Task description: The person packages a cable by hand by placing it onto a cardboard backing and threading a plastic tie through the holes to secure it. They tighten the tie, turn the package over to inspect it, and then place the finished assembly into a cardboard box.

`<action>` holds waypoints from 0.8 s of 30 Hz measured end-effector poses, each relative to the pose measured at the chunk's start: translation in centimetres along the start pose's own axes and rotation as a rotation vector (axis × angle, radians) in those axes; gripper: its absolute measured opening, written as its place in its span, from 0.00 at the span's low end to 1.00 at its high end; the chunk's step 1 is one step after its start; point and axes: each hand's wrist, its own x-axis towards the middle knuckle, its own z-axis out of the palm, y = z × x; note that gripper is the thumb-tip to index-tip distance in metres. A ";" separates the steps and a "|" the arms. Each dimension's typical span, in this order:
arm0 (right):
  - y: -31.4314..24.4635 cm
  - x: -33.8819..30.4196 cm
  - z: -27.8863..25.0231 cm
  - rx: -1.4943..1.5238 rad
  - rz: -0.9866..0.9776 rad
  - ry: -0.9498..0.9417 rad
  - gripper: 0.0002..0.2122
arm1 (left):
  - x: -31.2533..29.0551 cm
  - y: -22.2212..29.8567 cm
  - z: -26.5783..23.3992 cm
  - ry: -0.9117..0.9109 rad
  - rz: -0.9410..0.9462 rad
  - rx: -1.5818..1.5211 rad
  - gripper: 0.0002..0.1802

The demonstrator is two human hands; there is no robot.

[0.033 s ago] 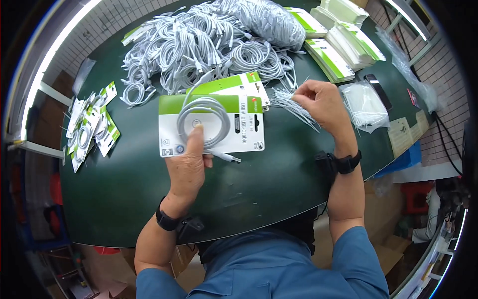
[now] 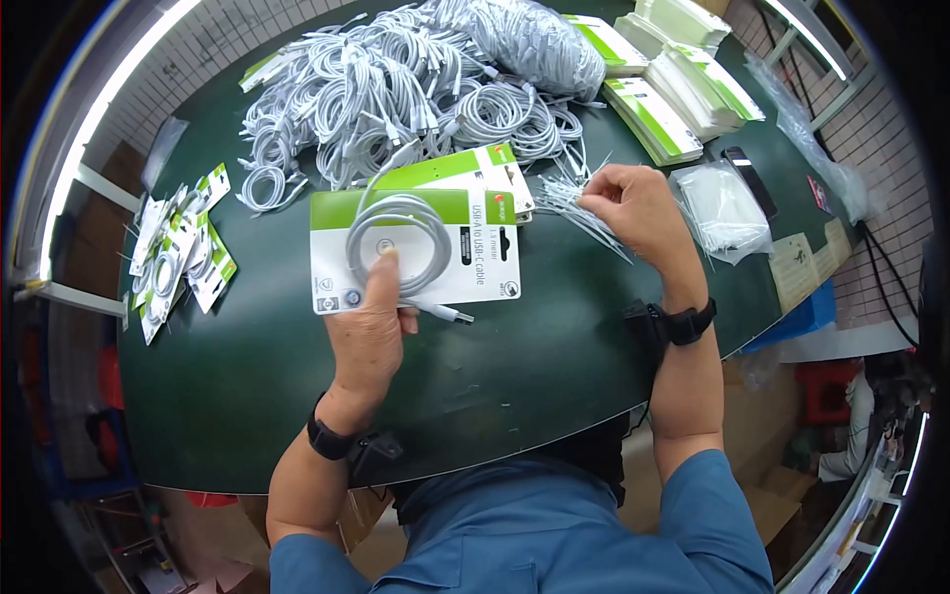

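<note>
My left hand (image 2: 368, 332) grips a white and green packaging card (image 2: 457, 282), thumb on top. Under that thumb a coiled white USB cable (image 2: 442, 243) lies flat against the card's face. One plug of the cable hangs past the card's lower edge; the other end reaches up beyond the top edge. My right hand (image 2: 633, 208) is closed in a pinch at a loose bunch of thin white cable ties (image 2: 579, 206). Whatever is between its fingertips is too small or hidden to make out. More green and white cards (image 2: 465, 166) lie just behind the held one.
A large heap of coiled white cables (image 2: 366, 84) covers the table's back. Stacks of cards (image 2: 653, 119) stand at the back right, near a clear bag of white ties (image 2: 722, 213) and a black object (image 2: 750, 183). Carded cables (image 2: 183, 252) are piled at the left.
The held card and cable have shifted very slightly left with my left hand. My right hand stays at the ties, nearly unmoved.
</note>
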 end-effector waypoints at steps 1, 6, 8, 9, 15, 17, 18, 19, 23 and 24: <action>0.2 0.1 0.5 -0.139 0.022 -0.085 0.07 | 0.0 -0.1 -0.4 -0.001 0.006 0.022 0.10; 4.7 0.1 1.1 -0.427 -0.090 -0.062 0.09 | 0.5 -1.1 -1.0 -0.019 0.005 0.184 0.10; 3.9 0.4 1.1 -0.362 -0.013 -0.122 0.08 | 0.6 -0.8 -0.3 0.013 -0.022 0.123 0.11; 3.3 0.4 1.3 -0.355 0.007 -0.127 0.08 | 0.6 -0.6 -0.2 0.015 -0.038 0.077 0.11; 1.5 0.1 1.4 -0.415 0.064 -0.077 0.06 | 0.6 -0.5 -0.4 -0.017 -0.085 -0.037 0.11; 1.6 -0.1 1.1 -0.443 0.035 -0.050 0.07 | 0.4 -0.7 -0.1 -0.029 -0.055 -0.033 0.10; 1.9 -0.1 1.1 -0.459 0.000 -0.031 0.07 | 0.3 -0.7 0.1 -0.029 -0.023 -0.020 0.09; 2.1 0.0 1.1 -0.476 -0.042 -0.010 0.07 | 0.1 -0.6 0.0 -0.046 -0.017 -0.037 0.09; 2.5 0.1 1.5 -0.427 -0.073 0.047 0.06 | -0.6 -0.3 -0.5 -0.074 0.030 0.062 0.07; 2.7 0.0 1.4 -0.401 -0.090 0.081 0.05 | -0.8 -0.2 -0.4 -0.077 0.040 0.107 0.06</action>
